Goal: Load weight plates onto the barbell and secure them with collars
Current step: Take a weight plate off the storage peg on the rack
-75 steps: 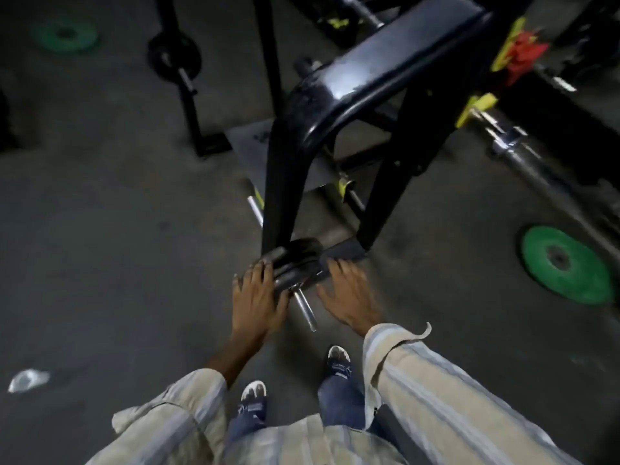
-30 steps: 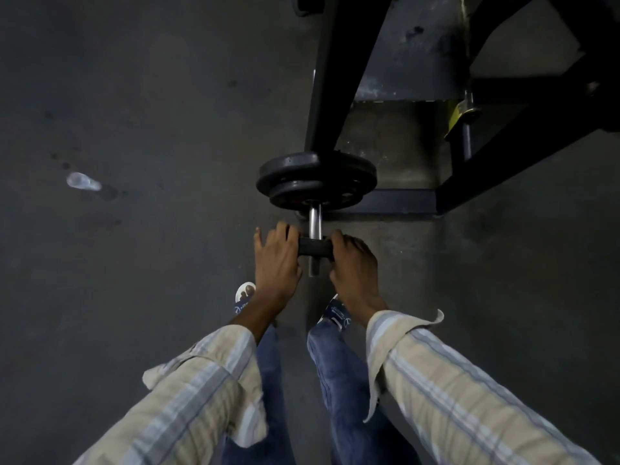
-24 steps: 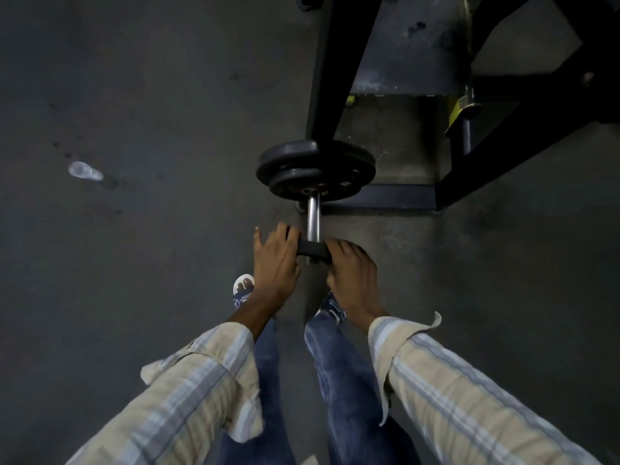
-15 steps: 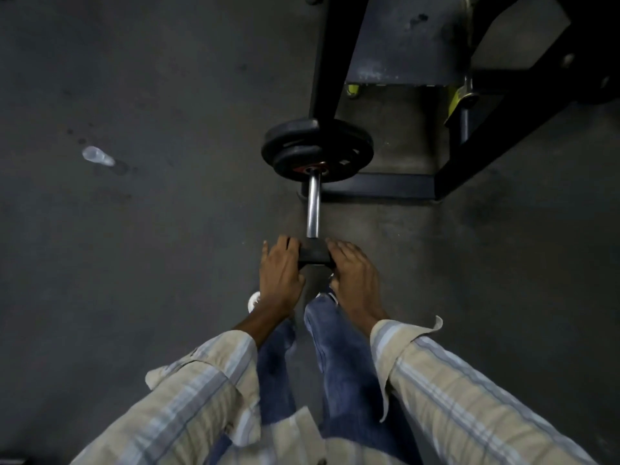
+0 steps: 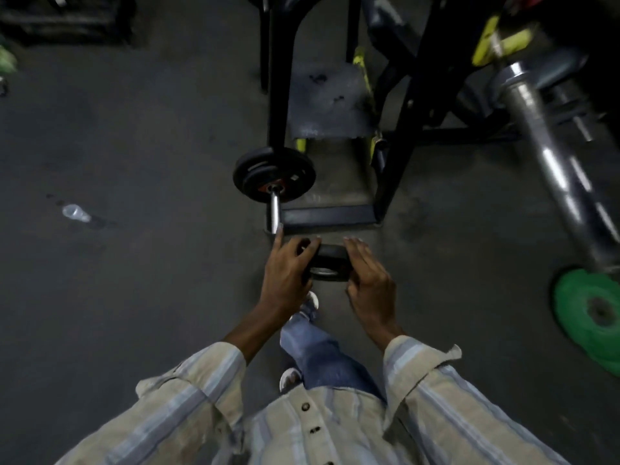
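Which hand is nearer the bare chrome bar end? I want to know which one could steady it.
Left. The left hand has a fingertip by the bar end; the right hand sits farther right, across the small black plate.

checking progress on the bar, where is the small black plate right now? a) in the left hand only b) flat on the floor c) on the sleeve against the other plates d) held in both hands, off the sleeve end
d: both the left hand and right hand hold the small plate just off the bare sleeve end, apart from the loaded plates.
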